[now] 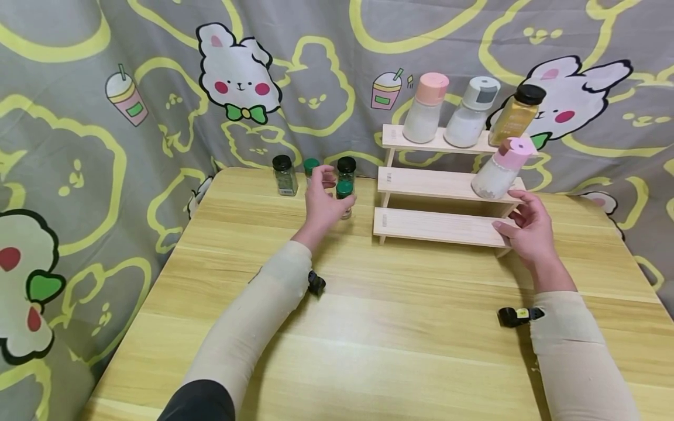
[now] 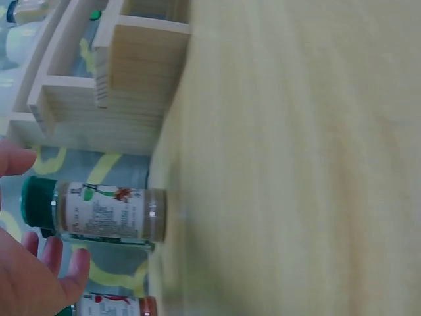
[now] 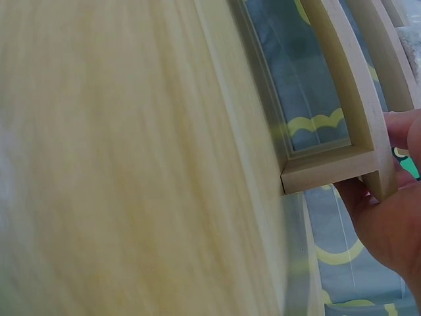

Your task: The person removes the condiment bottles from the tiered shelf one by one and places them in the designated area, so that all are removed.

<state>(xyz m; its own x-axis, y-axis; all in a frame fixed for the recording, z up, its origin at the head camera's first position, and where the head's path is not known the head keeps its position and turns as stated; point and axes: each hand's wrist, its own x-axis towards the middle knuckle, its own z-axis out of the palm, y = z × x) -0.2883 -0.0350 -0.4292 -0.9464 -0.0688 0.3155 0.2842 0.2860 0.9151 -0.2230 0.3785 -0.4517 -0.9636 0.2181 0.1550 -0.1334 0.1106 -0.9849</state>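
My left hand (image 1: 325, 202) reaches around a green-capped spice jar (image 2: 105, 209), its thumb and fingers spread apart. The wrist view shows a gap between the thumb and the cap. Behind that jar stands a black-capped jar (image 1: 346, 166), and to the left another green-capped jar (image 1: 311, 165) is partly hidden by the fingers. At the right end of a three-tier wooden shelf (image 1: 432, 225), my right hand (image 1: 532, 228) grips the lower tier, thumb on top. A pink-capped shaker (image 1: 501, 169) sits on the middle tier, above that hand.
The top tier carries a pink-lidded shaker (image 1: 423, 111), a grey-and-white-lidded shaker (image 1: 468, 117) and a black-capped yellow bottle (image 1: 513, 120). Another black-capped jar (image 1: 285, 176) stands at the table's back left. A patterned curtain (image 1: 310, 76) hangs behind the wooden table (image 1: 379, 345).
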